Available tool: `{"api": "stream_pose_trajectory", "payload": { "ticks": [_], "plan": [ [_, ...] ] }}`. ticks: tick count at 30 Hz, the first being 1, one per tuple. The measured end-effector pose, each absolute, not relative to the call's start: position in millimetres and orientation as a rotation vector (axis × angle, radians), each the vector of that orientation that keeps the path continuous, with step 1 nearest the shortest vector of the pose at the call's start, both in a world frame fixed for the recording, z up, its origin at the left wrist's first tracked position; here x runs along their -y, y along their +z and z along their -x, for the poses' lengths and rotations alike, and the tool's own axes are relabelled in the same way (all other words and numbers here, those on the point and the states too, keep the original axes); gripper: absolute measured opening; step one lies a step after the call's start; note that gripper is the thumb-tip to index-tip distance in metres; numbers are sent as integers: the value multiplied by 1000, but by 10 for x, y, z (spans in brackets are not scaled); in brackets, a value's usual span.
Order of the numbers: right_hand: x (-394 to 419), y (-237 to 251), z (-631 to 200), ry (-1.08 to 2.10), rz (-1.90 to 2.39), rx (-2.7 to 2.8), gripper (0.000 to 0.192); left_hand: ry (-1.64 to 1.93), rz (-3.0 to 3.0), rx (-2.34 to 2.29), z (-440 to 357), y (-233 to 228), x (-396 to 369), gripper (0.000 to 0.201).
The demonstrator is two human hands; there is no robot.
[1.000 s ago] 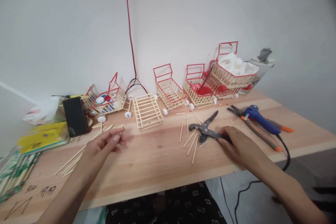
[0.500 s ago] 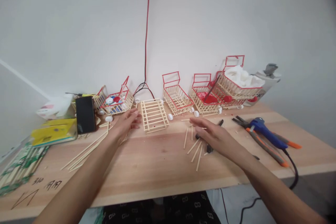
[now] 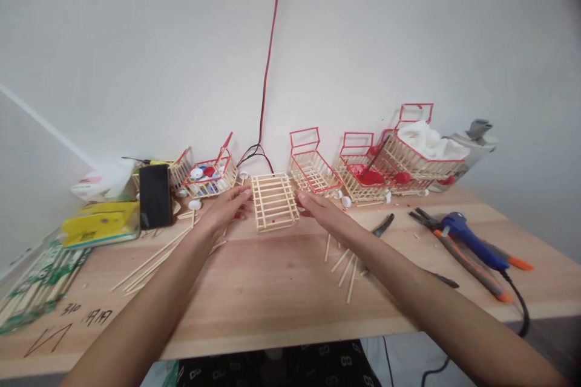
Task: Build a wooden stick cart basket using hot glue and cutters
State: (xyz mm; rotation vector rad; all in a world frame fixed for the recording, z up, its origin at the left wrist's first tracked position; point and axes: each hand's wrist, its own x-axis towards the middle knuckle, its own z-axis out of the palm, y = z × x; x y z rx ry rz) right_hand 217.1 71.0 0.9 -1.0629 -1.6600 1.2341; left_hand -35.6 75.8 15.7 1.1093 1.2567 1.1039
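Right hand [image 3: 320,209] moved inward, left hand [image 3: 228,207] too, one stick frame [image 3: 274,200] between

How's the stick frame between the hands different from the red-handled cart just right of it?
The stick frame looks pale; the cart has red edges. The stick frame's top is slatted; the cart's is open. The cart has a handle; the stick frame shows none. Both use thin sticks.

The oblong slatted frame [image 3: 275,202] of pale wooden sticks, a row of parallel crosspieces joined to lengthwise rails, lies with its broad face upward, just left of the nearest red-handled stick cart [image 3: 316,169].
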Motion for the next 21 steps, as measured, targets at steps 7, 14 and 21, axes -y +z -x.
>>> {"api": "stream_pose_trajectory", "payload": {
  "ticks": [7,14,21],
  "plan": [
    [-581,124,-2196,1308,1063,1589,59,1126,-1158,-1186,282,219,-705,52],
    [-408,235,-2241,1331,1035,1509,69,1210,-1221,-1188,195,396,-550,62],
    [-338,289,-2289,1285,959,1533,74,1262,-1305,-1144,179,505,-376,62]
  ]
}}
